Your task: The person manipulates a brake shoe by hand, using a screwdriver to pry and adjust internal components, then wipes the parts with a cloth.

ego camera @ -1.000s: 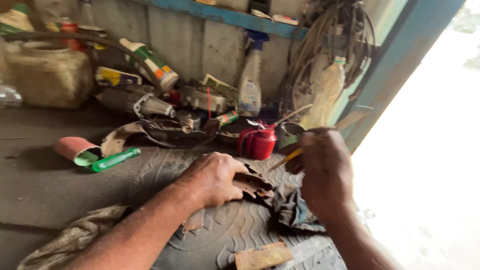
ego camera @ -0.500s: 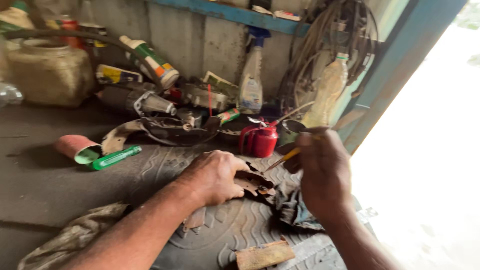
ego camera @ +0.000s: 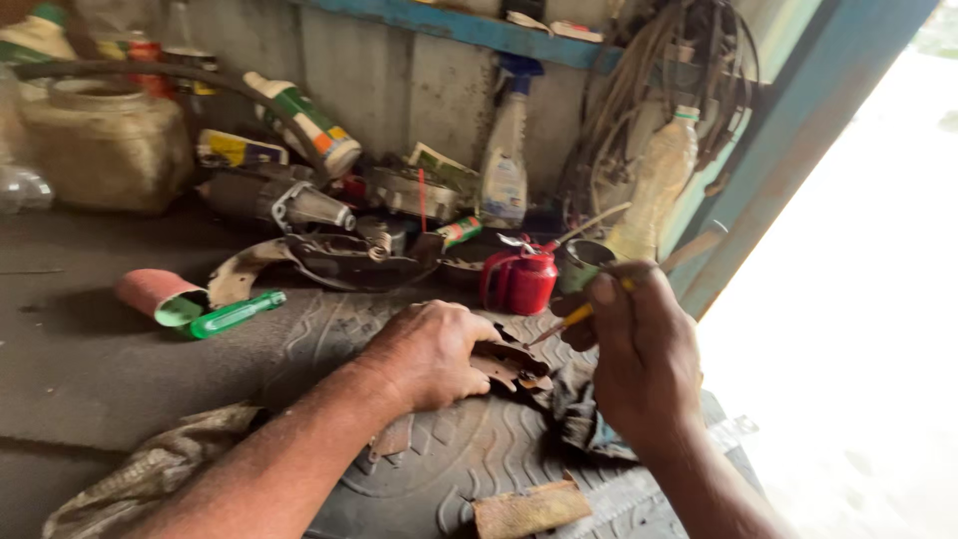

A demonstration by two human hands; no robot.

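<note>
Pressing my left hand [ego camera: 431, 351] down, I am pinning a rusty metal piece [ego camera: 507, 365] flat on the tyre [ego camera: 469, 459], fingers curled over its near end. My right hand [ego camera: 639, 349] is pinching a thin yellow-handled tool [ego camera: 567, 321], tip slanting down-left toward the piece, which is lying just left of and below that hand

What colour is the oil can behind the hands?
Red, clearest in the head view: oil can.
</note>
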